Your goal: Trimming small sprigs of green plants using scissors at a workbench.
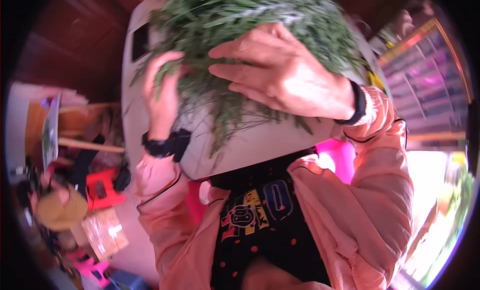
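A big heap of green leafy sprigs [260,10] covers the far part of a white table [240,152], with thin loose stems trailing toward me. At the heap's left front edge, my left hand [162,97] is curled closed, with a small leafy sprig between its fingers. My right hand [285,72] reaches over the middle of the heap from the right, palm down. Its fingers are parted and point left, with nothing visible in them. Leaves partly hide what lies beneath both hands.
A dark flat rectangle [140,42] lies at the table's left edge, and a yellow object [376,81] at its right. On the floor to the left are a red stool [104,189], a cardboard box [105,232] and a tan round hat-like thing [62,210].
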`<move>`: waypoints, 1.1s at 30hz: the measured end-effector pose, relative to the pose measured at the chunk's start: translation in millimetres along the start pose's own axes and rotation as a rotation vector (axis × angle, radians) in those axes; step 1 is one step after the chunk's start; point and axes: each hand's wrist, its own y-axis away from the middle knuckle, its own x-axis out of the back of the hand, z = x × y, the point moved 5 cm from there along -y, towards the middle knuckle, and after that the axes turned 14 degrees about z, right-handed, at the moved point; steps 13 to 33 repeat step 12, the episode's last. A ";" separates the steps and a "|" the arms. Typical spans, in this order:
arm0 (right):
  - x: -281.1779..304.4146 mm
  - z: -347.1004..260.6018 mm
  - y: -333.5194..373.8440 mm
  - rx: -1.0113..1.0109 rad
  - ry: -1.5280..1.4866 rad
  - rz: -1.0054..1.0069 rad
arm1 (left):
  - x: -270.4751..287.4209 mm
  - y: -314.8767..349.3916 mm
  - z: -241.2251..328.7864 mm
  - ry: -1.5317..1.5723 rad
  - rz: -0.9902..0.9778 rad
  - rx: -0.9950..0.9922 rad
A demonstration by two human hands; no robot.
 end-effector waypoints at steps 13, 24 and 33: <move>198.6 124.9 249.5 -0.921 0.765 -0.269 | 4.4 2.7 -41.4 -0.126 -0.127 -0.125; 198.6 124.9 249.5 -0.921 0.765 -0.269 | 4.4 2.7 -41.4 -0.126 -0.127 -0.125; 198.6 124.9 249.5 -0.921 0.765 -0.269 | 4.4 2.7 -41.4 -0.126 -0.127 -0.125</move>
